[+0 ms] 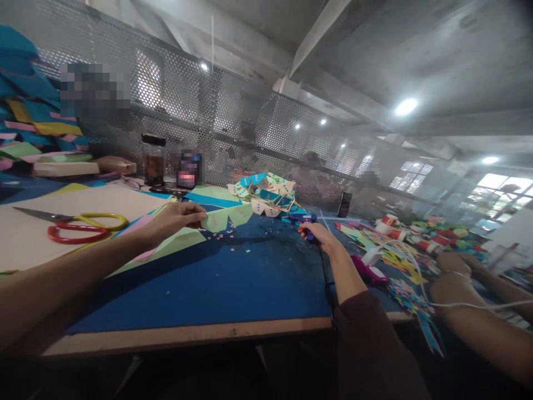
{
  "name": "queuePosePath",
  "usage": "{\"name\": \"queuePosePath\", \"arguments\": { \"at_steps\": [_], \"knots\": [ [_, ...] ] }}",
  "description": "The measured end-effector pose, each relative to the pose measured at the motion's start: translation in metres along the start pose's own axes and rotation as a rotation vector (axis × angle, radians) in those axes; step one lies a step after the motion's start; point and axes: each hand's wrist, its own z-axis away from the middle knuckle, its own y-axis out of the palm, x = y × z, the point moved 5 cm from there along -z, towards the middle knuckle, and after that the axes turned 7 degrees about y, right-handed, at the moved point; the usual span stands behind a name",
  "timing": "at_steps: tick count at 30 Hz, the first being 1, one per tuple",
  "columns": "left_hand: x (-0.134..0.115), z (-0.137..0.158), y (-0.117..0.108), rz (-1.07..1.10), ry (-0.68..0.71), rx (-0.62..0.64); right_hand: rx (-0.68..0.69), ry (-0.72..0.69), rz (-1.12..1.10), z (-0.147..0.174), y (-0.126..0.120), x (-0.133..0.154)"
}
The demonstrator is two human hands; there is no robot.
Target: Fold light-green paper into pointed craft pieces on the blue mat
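Observation:
My left hand (175,219) pinches one end of a light green paper strip (229,217) with a notch cut in its lower edge. The strip hangs just above the blue tabletop (250,278). My right hand (321,236) is wrapped round a blue glue gun (300,218), its nozzle pointing left toward the strip but apart from it. Small pink paper scraps (225,234) lie below the strip. Behind it is a heap of folded, dotted paper pieces (266,194). Scissors (85,228) with one red and one yellow handle rest on pale paper sheets (29,239) at the left.
A lidded glass jar (154,161) and a phone (190,169) stand at the back left. On the right lie a magenta power strip (370,271), a white cable (420,278) and colourful paper strips (395,258). Another person's arm (478,311) rests at the far right.

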Motion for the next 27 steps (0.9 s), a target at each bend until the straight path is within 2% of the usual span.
{"name": "queuePosePath", "arguments": {
  "at_steps": [3,8,11,13,15,20,27],
  "knots": [
    [0.004,-0.001,-0.001,0.003,-0.004,0.004,-0.110,-0.165,0.045,0.008,0.002,0.018],
    [0.006,-0.001,-0.001,0.033,-0.013,0.007,-0.419,-0.397,0.193,0.038,0.001,0.044],
    [0.005,-0.001,-0.001,0.041,-0.007,0.008,-0.668,-0.680,0.606,0.061,0.008,0.061],
    [0.006,-0.002,-0.002,0.035,0.003,-0.001,-0.746,-0.777,0.791,0.069,0.016,0.066],
    [0.009,-0.002,-0.003,0.029,0.012,-0.006,-0.758,-0.814,0.877,0.072,0.024,0.069],
    [0.016,-0.005,-0.006,0.007,0.030,0.000,-0.690,-0.874,0.955,0.074,0.043,0.070],
    [0.017,-0.006,-0.006,0.022,0.017,-0.016,-0.720,-0.853,1.076,0.074,0.054,0.069]
  ]
}}
